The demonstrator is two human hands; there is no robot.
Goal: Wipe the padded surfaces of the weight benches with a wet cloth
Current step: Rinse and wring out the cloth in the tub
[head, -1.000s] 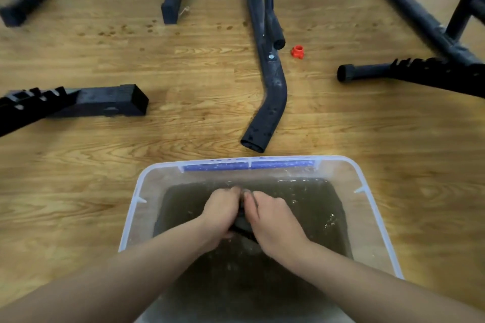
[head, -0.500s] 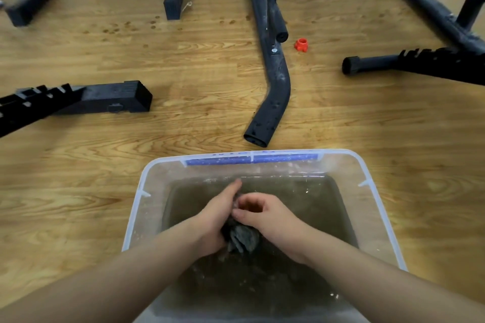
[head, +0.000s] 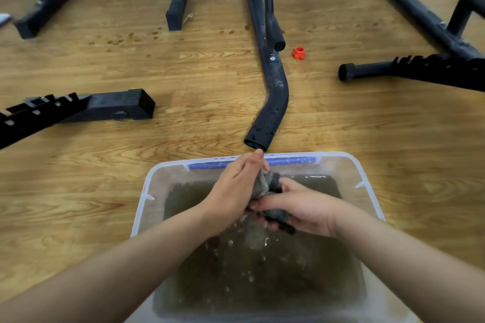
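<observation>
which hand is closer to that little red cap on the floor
Left, judging by the picture alone. The left hand reaches up over the tub's far rim, below-left of the red cap. The right hand sits lower over the murky water, farther from it.

1. The scene is evenly and brightly lit; shadows on the wooden floor (head: 78, 191) are kept soft and faint.
2. Small glints are seen on the murky water (head: 262, 270).
3. Straight lines are bowed by wide-angle distortion near the edges.
4. The forearms at the bottom edge are rendered slightly soft.
</observation>
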